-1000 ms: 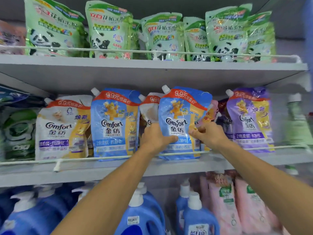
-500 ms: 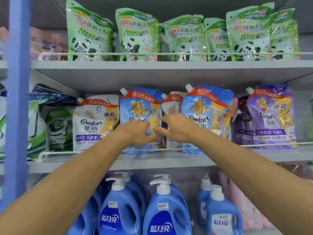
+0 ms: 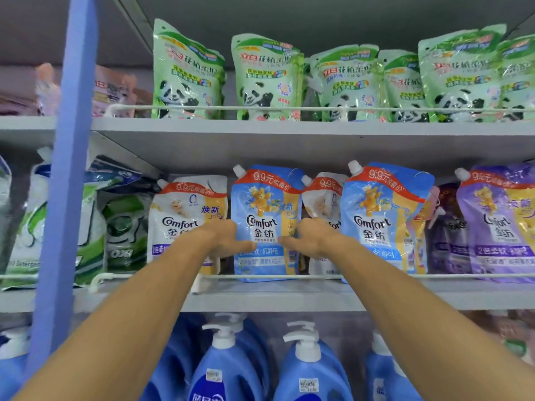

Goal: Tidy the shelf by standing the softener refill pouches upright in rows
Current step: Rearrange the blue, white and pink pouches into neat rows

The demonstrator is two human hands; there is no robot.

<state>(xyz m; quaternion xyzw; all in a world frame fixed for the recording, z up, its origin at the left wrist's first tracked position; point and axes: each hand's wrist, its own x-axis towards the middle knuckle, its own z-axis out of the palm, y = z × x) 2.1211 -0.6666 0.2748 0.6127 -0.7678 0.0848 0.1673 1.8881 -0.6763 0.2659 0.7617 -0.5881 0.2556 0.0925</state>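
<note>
Nearest to the camera, both bare forearms reach up and forward, above the blue pump bottles (image 3: 228, 369) of the lower shelf. The left hand (image 3: 223, 238) and the right hand (image 3: 311, 237) meet at the middle shelf (image 3: 260, 299), one at each side edge of the blue pouch (image 3: 266, 204). Each thumb lies on the printed front and points toward the other. The fingers curl round the edge to the back (their tips are hidden), so both hands pinch the pouch at about half of its height.

The pouch stands nearly upright just behind the wire rail (image 3: 376, 275), with the white pouch (image 3: 185, 209) on one side and the second blue pouch (image 3: 379, 215) on the other.

I judge it is soft and full of liquid: rather heavy, glossy, and likely to sag or fold if it is taken only by the top. A hold at both sides, as here, seems the safest, and pressing the flat bottom down should make it stand.

Behind it a half-hidden white pouch (image 3: 321, 192) leans. Farther right stands the purple pouch (image 3: 498, 221), and above, green panda pouches (image 3: 188, 73) fill the top shelf.
</note>
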